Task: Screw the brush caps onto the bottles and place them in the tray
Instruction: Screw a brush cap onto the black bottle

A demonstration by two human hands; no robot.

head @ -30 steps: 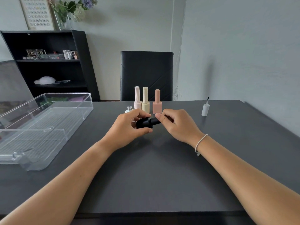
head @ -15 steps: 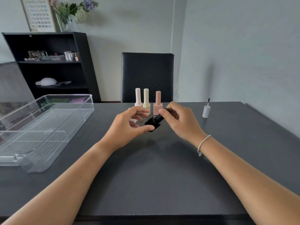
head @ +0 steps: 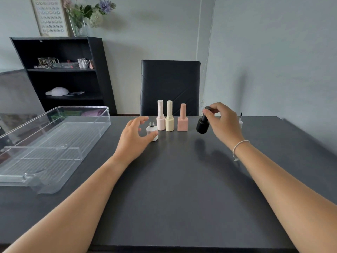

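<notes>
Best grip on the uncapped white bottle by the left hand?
Pinch the white bottle across its round body, coming in from its left where the left hand already reaches. It stands upright with the threaded neck open, and the pink bottle crowds its right.

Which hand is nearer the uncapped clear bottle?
Left. The left hand touches the clear bottle with its thumb; the right hand is well off to its right, holding the black bottle.

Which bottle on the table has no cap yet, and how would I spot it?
Start at the black chair behind the dark table; before it stand three tall capped bottles, pale pink, cream yellow and peach. Just left of them, nearer the person, is the small clear glass bottle by the left hand. It alone is short with a bare threaded neck.
</notes>
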